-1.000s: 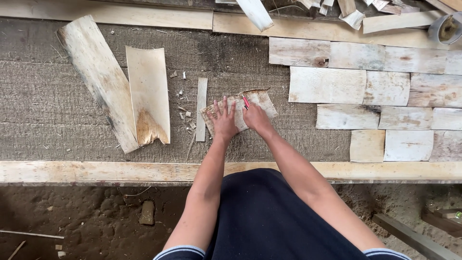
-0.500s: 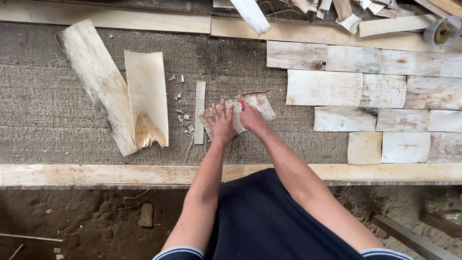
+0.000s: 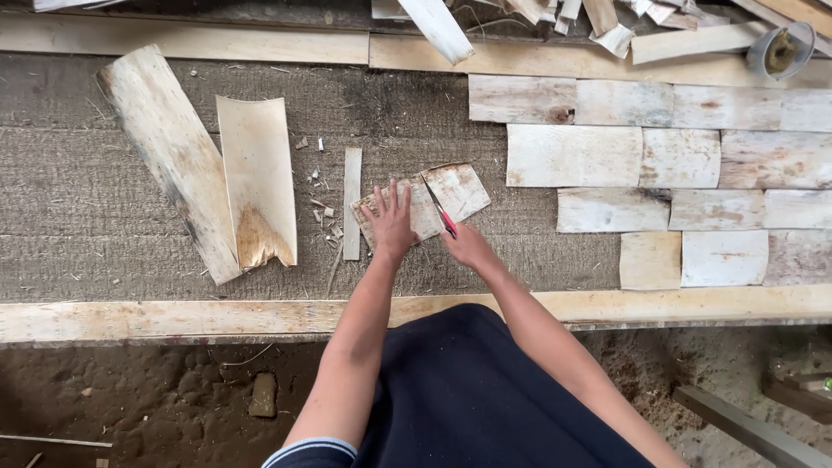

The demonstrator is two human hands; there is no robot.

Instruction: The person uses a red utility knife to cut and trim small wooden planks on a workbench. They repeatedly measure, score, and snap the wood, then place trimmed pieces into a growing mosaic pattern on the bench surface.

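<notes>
A: Where was the veneer piece (image 3: pixel 425 206) just then?

B: Flat on the grey bench (image 3: pixel 104 217), right of the narrow strip (image 3: pixel 351 204) and left of the laid rows of sheets (image 3: pixel 659 173).

A: And the left hand (image 3: pixel 390 221)?

B: Palm down on the piece's left half, fingers spread wide apart, pressing rather than gripping. Forearm ran straight up from the body.

A: The right hand (image 3: pixel 468 245)?

B: Just below the piece's lower edge, fingers closed around a red-handled knife (image 3: pixel 442 215), blade lying slantwise across the piece's middle. That arm came in at an angle from the lower right.

A: Anything else near the piece?

B: Two long curved slabs (image 3: pixel 217 173) well left of it, small chips (image 3: pixel 325 212) between them and the strip.
</notes>
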